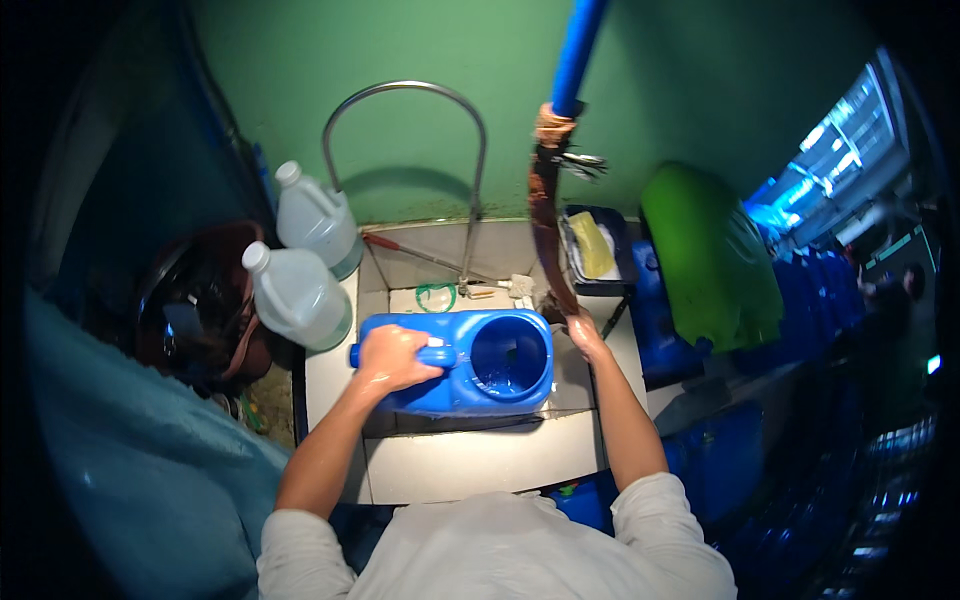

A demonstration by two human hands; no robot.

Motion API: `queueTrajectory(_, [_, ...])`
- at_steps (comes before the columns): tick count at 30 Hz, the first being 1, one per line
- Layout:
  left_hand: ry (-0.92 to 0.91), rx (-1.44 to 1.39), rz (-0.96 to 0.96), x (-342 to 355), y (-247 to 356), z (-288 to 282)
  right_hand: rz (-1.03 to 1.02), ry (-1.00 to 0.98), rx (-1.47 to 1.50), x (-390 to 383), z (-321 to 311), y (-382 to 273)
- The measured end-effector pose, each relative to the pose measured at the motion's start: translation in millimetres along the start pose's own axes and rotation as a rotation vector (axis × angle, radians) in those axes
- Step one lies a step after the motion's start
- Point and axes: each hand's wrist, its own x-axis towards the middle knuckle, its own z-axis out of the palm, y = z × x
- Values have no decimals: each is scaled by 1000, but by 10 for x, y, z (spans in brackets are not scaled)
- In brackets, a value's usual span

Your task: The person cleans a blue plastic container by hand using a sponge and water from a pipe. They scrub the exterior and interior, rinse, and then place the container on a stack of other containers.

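Observation:
A blue plastic jug [410,390] with a wide round opening lies across the white tiled sink [455,465], some liquid inside it. My left hand [395,355] is closed around its blue handle. To the right of the jug, my right hand [584,332] grips the lower end of a dark brown, wrapped pipe [543,200], which continues up as a blue pipe [574,55]. A metal gooseneck tube [405,86] arches behind the jug. A red-handled tool [395,247] and a green ring [436,297] are in the basin.
Two translucent jugs [300,300] stand on the left ledge beside a dark red tub [250,340]. A dark bin with a yellow item [590,245] sits back right, near a large green container [700,270] and several blue containers [800,300]. A person [890,290] is at far right.

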Motion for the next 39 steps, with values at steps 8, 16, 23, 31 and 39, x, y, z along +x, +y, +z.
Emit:
queueTrajectory(8, [384, -389, -101, -401, -249, -1096, -202, 59, 315, -534, 114, -63])
queueTrajectory(16, [277, -455, -251, -352, -186, -786, -296, 405, 248, -925, 511, -330])
queueTrajectory(23, [-45, -56, -379, 33, 272, -212, -526, 302, 322, -1222, 766, -1313])
queueTrajectory(31, [135, -749, -524, 815, 316, 785, -971, -24, -182, -947, 1221, -1610])
queueTrajectory(39, [-171, -412, -524, 668, 399, 571, -627, 297, -904, -1032, 717, -988])
